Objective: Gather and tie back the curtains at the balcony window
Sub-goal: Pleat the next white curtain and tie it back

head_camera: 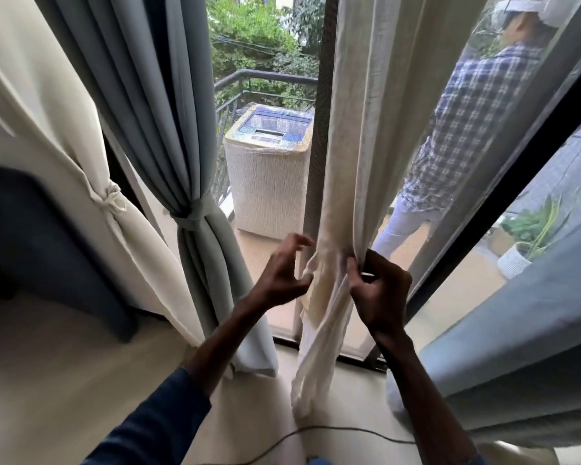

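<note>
A cream sheer curtain point(359, 135) hangs gathered in the middle of the balcony window. My right hand point(379, 290) pinches its bunched folds at waist height. My left hand point(282, 266) hovers just left of the bunch with fingers spread and curved, its thumb near the cloth. To the left, a grey-blue curtain point(148, 95) is bound with a matching tie-back point(195, 218). Further left, a cream curtain point(44, 129) is knotted with its own tie point(109, 201).
A dark window frame point(497, 182) slants on the right, with another grey-blue curtain point(524, 330) below it. Outside stand a washing machine point(269, 169), a railing point(265, 75), a potted plant point(530, 236) and a person in a checked shirt point(463, 129). A cable point(316, 431) lies on the floor.
</note>
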The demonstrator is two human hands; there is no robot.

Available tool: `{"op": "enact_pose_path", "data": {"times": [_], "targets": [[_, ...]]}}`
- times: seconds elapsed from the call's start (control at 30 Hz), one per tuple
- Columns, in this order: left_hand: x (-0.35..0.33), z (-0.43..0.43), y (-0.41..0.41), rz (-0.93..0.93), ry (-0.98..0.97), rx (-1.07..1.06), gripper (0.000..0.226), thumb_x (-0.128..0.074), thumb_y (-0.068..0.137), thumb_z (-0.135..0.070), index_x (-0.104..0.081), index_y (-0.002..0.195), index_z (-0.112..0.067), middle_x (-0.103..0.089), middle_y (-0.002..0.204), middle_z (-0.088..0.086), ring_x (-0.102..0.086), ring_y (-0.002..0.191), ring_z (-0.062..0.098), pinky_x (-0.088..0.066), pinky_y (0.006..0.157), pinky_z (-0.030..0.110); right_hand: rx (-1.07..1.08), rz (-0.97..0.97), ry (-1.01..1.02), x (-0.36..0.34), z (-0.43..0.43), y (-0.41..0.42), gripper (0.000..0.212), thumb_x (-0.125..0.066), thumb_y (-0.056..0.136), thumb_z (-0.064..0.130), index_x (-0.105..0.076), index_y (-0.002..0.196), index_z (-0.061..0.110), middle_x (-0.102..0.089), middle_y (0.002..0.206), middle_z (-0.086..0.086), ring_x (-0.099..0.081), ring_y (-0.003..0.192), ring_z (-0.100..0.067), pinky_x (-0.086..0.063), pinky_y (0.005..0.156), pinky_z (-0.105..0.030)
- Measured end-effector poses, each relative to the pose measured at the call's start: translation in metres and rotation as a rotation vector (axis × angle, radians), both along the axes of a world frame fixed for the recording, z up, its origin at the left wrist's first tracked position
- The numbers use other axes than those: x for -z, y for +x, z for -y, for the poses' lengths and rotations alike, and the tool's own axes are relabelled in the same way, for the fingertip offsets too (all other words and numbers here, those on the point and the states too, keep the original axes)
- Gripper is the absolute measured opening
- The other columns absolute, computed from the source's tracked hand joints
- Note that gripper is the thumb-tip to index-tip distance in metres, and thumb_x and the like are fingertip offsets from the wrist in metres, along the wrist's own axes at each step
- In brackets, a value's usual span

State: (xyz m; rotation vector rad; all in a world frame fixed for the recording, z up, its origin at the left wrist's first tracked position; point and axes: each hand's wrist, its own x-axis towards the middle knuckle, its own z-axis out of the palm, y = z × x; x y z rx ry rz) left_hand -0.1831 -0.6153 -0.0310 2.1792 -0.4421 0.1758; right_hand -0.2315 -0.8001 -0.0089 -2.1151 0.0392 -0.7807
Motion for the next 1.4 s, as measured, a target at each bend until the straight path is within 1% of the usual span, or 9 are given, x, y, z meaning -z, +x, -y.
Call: {"op": "enact_pose_path", "data": {"times": [0.13, 0.23, 0.37, 0.67, 0.93, 1.07, 1.2, 1.3, 1.4], "targets": [[0.035, 0.007, 0.002, -0.140, 0.023, 0.060, 0.062, -0.073, 0.083, -0.008, -0.036, 0.132, -0.012, -0.053, 0.118, -0.006, -0.057, 0.101, -0.003, -0.042, 0.085, 0.007, -0.080, 0.003, 0.063, 0.006, -0.006, -0.012, 0.010, -0.073, 0.089, 0.008, -0.076, 0.083, 0.014, -0.073, 0.070, 0.004, -0.069, 0.060, -0.009, -0.054, 0.057, -0.018], [0.048, 0.014, 0.012, -0.111, 0.070, 0.066, 0.045, -0.069, 0.091, -0.014, -0.045, 0.129, -0.010, -0.064, 0.096, -0.004, -0.060, 0.073, 0.006, -0.048, 0.068, 0.025, -0.123, 0.010, 0.127, 0.012, -0.008, -0.018, 0.012, -0.072, 0.089, 0.003, -0.077, 0.084, 0.013, -0.073, 0.071, 0.007, -0.065, 0.061, -0.006, -0.054, 0.058, -0.016], [0.054, 0.019, 0.016, -0.030, 0.127, 0.146, 0.008, -0.067, 0.093, -0.020, -0.064, 0.100, -0.016, -0.071, 0.088, -0.001, -0.068, 0.079, 0.024, -0.047, 0.062, 0.030, -0.124, -0.019, 0.161, 0.024, -0.008, -0.011, 0.010, -0.074, 0.088, 0.004, -0.076, 0.082, 0.012, -0.072, 0.071, 0.003, -0.064, 0.059, -0.014, -0.051, 0.053, -0.018], [0.055, -0.011, 0.017, 0.053, 0.261, 0.167, 0.034, -0.069, 0.089, -0.048, -0.058, 0.109, -0.022, -0.068, 0.095, -0.005, -0.062, 0.079, 0.017, -0.052, 0.069, 0.035, -0.030, -0.048, 0.130, 0.069, 0.013, -0.007, 0.027, -0.075, 0.087, 0.003, -0.058, 0.066, 0.002, -0.055, 0.063, -0.009, -0.050, 0.060, -0.025, -0.041, 0.050, -0.044], [0.040, -0.056, 0.031, -0.063, 0.060, 0.177, 0.014, -0.079, 0.085, -0.028, -0.077, 0.095, -0.019, -0.071, 0.078, -0.008, -0.057, 0.070, 0.001, -0.046, 0.065, 0.023, 0.041, -0.013, 0.016, 0.071, 0.018, -0.008, 0.029, -0.080, 0.084, 0.005, -0.057, 0.066, 0.009, -0.053, 0.069, 0.006, -0.044, 0.063, -0.005, -0.036, 0.062, -0.012], [0.042, -0.046, 0.053, 0.044, 0.223, 0.065, 0.011, -0.078, 0.085, -0.022, -0.077, 0.093, -0.030, -0.071, 0.089, -0.010, -0.062, 0.087, 0.011, -0.052, 0.079, 0.033, -0.109, -0.016, 0.074, 0.070, 0.003, -0.012, 0.004, -0.078, 0.083, 0.015, -0.077, 0.084, 0.011, -0.066, 0.113, 0.003, -0.064, 0.101, -0.016, -0.052, 0.083, -0.027], [0.028, -0.001, 0.062, 0.069, 0.297, -0.085, 0.019, -0.076, 0.083, -0.017, -0.075, 0.101, -0.019, -0.065, 0.112, 0.007, -0.057, 0.106, 0.027, -0.046, 0.093, 0.034, -0.306, -0.094, 0.093, 0.060, -0.009, -0.015, 0.033, -0.073, 0.079, 0.011, -0.078, 0.111, 0.018, -0.057, 0.145, 0.003, -0.053, 0.134, -0.006, -0.042, 0.106, -0.018], [0.018, 0.034, 0.059, -0.007, 0.282, -0.045, 0.019, -0.072, 0.083, -0.013, -0.069, 0.099, -0.003, -0.064, 0.106, 0.022, -0.060, 0.098, 0.039, -0.054, 0.080, 0.049, -0.428, -0.141, 0.191, 0.056, -0.015, -0.017, 0.054, -0.065, 0.080, 0.000, -0.067, 0.130, 0.018, -0.062, 0.141, 0.000, -0.057, 0.133, -0.015, -0.048, 0.108, -0.033], [0.030, 0.038, 0.066, -0.128, 0.181, 0.095, 0.021, -0.070, 0.077, -0.026, -0.066, 0.085, -0.007, -0.070, 0.085, 0.016, -0.066, 0.080, 0.040, -0.055, 0.064, 0.052, -0.323, -0.229, 0.303, 0.058, -0.010, -0.021, 0.048, -0.065, 0.086, 0.001, -0.066, 0.131, 0.017, -0.075, 0.114, 0.012, -0.069, 0.106, -0.004, -0.055, 0.087, -0.023]]}}
